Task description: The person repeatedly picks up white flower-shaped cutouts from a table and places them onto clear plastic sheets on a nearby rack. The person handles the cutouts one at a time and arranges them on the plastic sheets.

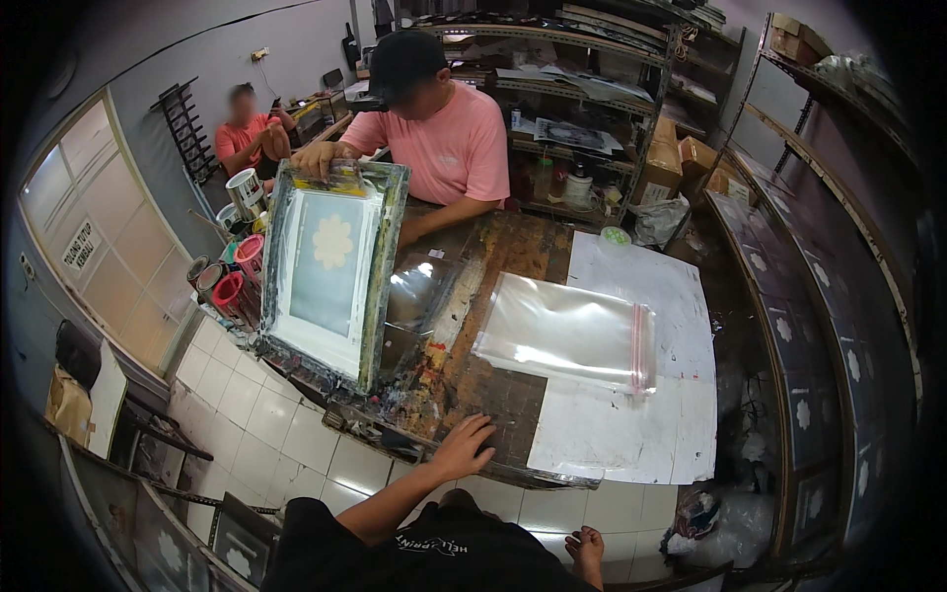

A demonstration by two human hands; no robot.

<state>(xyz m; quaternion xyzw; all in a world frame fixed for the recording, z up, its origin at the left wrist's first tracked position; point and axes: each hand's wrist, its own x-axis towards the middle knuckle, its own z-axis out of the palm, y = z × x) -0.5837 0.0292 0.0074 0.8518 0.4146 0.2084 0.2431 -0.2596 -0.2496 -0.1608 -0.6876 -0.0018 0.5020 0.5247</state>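
Observation:
My left hand (462, 449) lies with its fingers stretched out on the near edge of a stained wooden table (493, 405), holding nothing. Lower right, off the table, hangs my right hand (586, 548), its fingers curled in and nothing visible in them. To the right of my left hand, several clear plastic bags (567, 331) lie stacked, partly over a white sheet (631, 424). A co-worker (444, 148) in a pink shirt stands across the table, one hand on the top of a tilted screen-printing frame (321, 261) with a pale flower shape. Beneath it, another clear bag (419, 286) lies near the co-worker's other hand.
Ink cans (237, 296) crowd the table's left side. A roll of tape (615, 237) sits on the white sheet's far end. Racks of printed sheets (789, 345) stand on the right, loaded shelves (562, 89) behind. Another person (247, 133) sits at the back left.

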